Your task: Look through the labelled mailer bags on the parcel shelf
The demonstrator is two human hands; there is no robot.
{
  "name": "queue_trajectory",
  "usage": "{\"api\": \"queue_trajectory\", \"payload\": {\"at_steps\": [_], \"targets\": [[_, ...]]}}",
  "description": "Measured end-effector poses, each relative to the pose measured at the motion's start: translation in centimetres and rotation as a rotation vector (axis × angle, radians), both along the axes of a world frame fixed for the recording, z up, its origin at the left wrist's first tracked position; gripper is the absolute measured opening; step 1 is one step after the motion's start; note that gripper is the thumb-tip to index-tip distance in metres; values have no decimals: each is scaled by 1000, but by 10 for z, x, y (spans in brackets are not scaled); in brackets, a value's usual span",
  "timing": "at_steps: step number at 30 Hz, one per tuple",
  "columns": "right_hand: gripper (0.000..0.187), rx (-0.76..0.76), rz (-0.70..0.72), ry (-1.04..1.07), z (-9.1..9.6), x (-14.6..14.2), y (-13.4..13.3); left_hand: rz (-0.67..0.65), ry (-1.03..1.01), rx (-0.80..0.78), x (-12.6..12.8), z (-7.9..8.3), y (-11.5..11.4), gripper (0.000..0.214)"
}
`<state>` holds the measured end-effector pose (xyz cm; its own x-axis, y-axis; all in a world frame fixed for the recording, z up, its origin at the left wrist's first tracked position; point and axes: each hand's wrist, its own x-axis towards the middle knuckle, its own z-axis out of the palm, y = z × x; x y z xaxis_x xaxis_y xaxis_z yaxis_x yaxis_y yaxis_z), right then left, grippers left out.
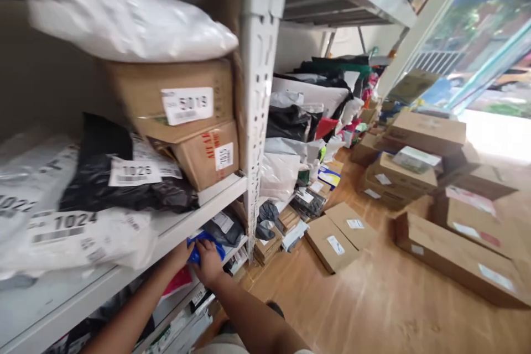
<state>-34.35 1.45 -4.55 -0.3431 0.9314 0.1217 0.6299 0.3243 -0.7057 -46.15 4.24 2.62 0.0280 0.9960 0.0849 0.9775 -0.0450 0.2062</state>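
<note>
Both my hands reach into the lower level of a grey metal shelf rack (258, 94). My left hand (179, 256) and my right hand (208, 263) are closed on a small blue parcel (203, 244) that lies among grey and white mail bags under the shelf board (215, 193). A pink packet (179, 281) shows just below my left wrist. On the board above lie a black bag labelled 1026 (124, 168), a white bag labelled 1024 (70, 232), and a stack of two cardboard boxes (182, 116) topped by a white bag (124, 22).
Beyond the rack post, bags and parcels (298, 121) are piled on the wooden floor (373, 298). Flat cardboard boxes (332, 238) lie near the rack, larger cartons (456, 243) at the right. A glass front (489, 38) is at far right.
</note>
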Motion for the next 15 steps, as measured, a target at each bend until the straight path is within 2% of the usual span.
{"api": "queue_trajectory", "payload": {"at_steps": [2,4,6,8,11,12,13,15], "targets": [[58,-5,77,7,3,15,-1,-34,109,-106,9,0,3,42],[35,-7,111,7,8,35,0,-49,190,-193,17,0,5,43],[24,-16,29,-6,14,51,5,-47,246,-262,23,1,7,40],[36,-47,-123,-43,18,59,13,-53,285,-305,26,2,10,46],[95,-144,-251,-140,21,55,35,-42,333,-318,28,1,10,60],[104,-181,-263,-175,20,51,43,-27,346,-315,27,1,9,61],[101,-214,-273,-205,19,47,52,-1,360,-309,26,2,7,62],[72,-254,-284,-245,16,42,67,86,384,-273,22,4,3,65]]}}
